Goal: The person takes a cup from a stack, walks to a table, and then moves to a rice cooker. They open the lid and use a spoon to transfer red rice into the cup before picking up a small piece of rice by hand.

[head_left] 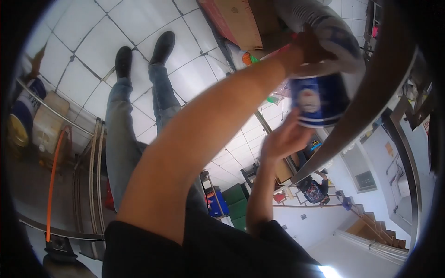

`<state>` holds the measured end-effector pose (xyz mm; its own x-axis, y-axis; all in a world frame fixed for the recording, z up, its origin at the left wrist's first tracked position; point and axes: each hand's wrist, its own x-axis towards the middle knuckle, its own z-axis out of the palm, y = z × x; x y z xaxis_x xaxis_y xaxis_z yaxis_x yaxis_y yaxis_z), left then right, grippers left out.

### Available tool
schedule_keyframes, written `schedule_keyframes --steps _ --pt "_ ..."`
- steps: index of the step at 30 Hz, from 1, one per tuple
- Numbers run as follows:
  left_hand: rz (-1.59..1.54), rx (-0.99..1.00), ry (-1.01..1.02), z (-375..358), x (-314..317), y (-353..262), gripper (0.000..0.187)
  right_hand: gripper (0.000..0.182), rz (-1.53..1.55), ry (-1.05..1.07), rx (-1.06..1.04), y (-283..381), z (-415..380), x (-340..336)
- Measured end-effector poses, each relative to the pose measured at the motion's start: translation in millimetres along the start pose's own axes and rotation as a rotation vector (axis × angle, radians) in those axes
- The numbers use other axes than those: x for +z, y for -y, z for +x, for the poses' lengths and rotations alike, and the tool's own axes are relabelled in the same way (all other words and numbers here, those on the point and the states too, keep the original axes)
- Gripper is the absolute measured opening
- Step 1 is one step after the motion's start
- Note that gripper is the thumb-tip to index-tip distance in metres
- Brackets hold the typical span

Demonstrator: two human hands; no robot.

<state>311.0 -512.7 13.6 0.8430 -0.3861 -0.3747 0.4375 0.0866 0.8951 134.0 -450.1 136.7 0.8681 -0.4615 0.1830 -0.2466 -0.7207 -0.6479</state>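
A blue paper tub [322, 99] with a white rim and a round pale emblem is at upper right, slightly blurred. My right hand [288, 136] has its fingers closed against the tub's side near its base. Above the tub's rim, my left hand [311, 48] is dark and smeared by motion, at a stack of white tubs [340, 44] in clear plastic. Whether its fingers grip the stack or the rim does not show.
A curved metal edge [366, 111] runs close beside the tub. Cardboard boxes [236, 23] stand near the stack. At left are a metal rack [95, 180] and a plastic jug [48, 118]. Another person [315, 191] is in the background.
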Motion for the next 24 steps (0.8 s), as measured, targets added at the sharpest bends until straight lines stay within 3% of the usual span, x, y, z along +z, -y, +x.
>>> schedule_keyframes --steps 1,2,3,6,8,9,12,14,16,20,21,22,24 --pt "0.008 0.225 0.040 9.6 -6.2 5.5 0.110 0.035 0.081 0.042 0.021 0.2 -23.5 -2.6" --pt "0.018 0.450 0.081 15.2 -15.1 8.5 0.110 0.032 -0.060 0.127 -0.022 4.6 -43.7 -13.7" --pt "0.029 0.673 0.123 13.1 -23.1 10.0 0.110 0.030 -0.043 0.189 0.150 14.1 -69.0 -28.3" --pt "-0.067 0.120 0.261 -61.4 -72.1 -0.7 0.095 0.024 0.038 0.318 0.561 63.8 -96.8 -58.6" --pt "-0.112 -0.225 0.344 -131.3 -112.5 -27.0 0.086 0.022 0.223 0.193 0.734 91.5 -105.3 -76.5" --pt "-0.138 -0.393 0.431 -174.6 -123.0 -36.6 0.092 0.024 0.090 0.191 0.708 100.8 -111.8 -86.9" --pt "-0.532 -0.736 0.541 -320.0 -132.8 -48.8 0.077 0.028 0.003 0.380 0.748 115.7 -143.4 -119.0" --pt "-0.708 -0.938 0.529 -387.6 -137.1 -57.5 0.067 0.029 0.101 0.476 0.780 145.7 -149.2 -141.1" --pt "-0.788 -0.926 0.520 -425.7 -144.8 -82.6 0.062 0.029 0.139 0.562 0.728 166.7 -152.7 -180.4" --pt "-0.620 -0.732 0.304 -446.3 -156.8 -106.0 0.066 0.023 0.280 -0.034 0.574 170.8 -141.9 -272.8" --pt "-0.738 -0.680 0.315 -445.6 -152.6 -109.2 0.070 0.020 0.461 -0.147 0.530 168.8 -132.9 -292.8" --pt "-0.805 -0.678 0.272 -450.2 -144.3 -106.7 0.071 0.018 0.529 -0.207 0.481 156.0 -129.1 -309.6" --pt "-0.760 -0.560 0.264 -457.6 -96.1 -141.1 0.069 0.017 0.299 -0.219 0.356 123.0 -140.2 -346.2"
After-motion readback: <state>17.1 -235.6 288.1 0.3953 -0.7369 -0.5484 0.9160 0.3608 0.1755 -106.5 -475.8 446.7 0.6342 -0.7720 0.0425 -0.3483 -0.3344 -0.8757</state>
